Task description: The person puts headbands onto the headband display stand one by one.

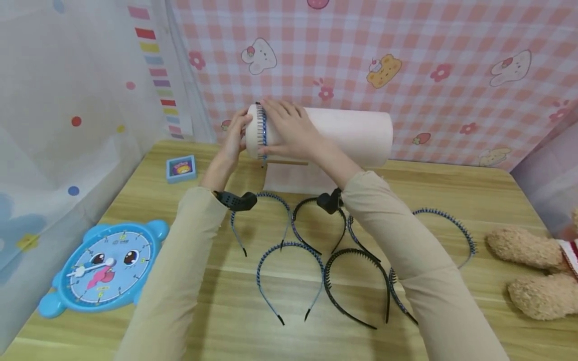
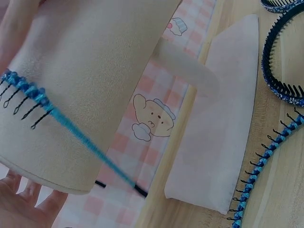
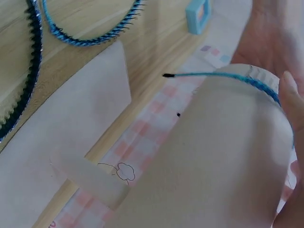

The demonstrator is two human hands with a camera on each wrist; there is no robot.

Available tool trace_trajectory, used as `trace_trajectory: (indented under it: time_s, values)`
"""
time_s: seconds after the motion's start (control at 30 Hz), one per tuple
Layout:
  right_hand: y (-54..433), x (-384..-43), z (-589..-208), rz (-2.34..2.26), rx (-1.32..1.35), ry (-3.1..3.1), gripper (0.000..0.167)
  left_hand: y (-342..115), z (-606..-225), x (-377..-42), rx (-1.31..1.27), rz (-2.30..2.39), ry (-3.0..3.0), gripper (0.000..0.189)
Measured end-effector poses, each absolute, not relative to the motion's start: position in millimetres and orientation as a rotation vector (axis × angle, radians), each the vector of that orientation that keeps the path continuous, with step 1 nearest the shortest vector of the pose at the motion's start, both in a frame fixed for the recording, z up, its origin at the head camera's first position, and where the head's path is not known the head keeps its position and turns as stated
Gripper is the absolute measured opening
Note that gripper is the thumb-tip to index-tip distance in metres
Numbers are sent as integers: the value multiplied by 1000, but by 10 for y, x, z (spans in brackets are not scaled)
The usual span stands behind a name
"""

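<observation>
A white padded cylinder [image 1: 349, 135] lies sideways on a stand with a pale flat base [image 1: 293, 178]. A blue braided headband [image 1: 264, 131] with dark teeth sits over its left end; in the left wrist view this headband's black tip [image 2: 140, 191] hangs free below the cylinder. My left hand [image 1: 235, 134] rests against the cylinder's left end, its fingers [image 2: 53, 202] extended there. My right hand [image 1: 293, 128] lies over the cylinder just right of the headband, fingers stretched across the top and thumb [image 3: 290, 88] reaching toward the band.
Several headbands lie on the wooden table, among them a blue one [image 1: 289, 244] and a black one [image 1: 356, 250]. A blue cartoon clock [image 1: 108, 265] and a small blue frame [image 1: 181, 169] are at left. Plush legs [image 1: 526, 245] are at right. Checked cloth [image 1: 343, 30] hangs behind.
</observation>
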State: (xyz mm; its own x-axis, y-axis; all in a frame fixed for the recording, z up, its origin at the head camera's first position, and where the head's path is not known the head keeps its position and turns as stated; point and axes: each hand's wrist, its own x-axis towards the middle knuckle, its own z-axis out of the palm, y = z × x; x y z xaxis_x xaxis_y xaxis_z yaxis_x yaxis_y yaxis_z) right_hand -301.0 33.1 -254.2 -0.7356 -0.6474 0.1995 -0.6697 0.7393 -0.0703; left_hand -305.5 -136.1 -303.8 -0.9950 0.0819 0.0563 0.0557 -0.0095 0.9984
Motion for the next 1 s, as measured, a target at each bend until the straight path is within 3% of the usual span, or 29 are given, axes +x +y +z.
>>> trace_trajectory:
  time_s: [0.4, 0.63, 0.8, 1.0]
  values:
    - [1395, -2905, -2370, 424, 894, -2827, 112, -1371, -3043, -3089, 116, 2272, 2160, 53]
    - [2307, -2785, -2579, 425, 747, -2958, 124, -1384, -3063, -3061, 81, 2254, 2157, 53]
    - [2987, -2587, -2888, 261, 641, -3282, 106, -1349, -3052, -3070, 106, 2222, 2168, 55]
    - [3609, -2385, -3308, 432, 487, -3624, 68, -1352, -3056, -3063, 90, 2220, 2172, 55]
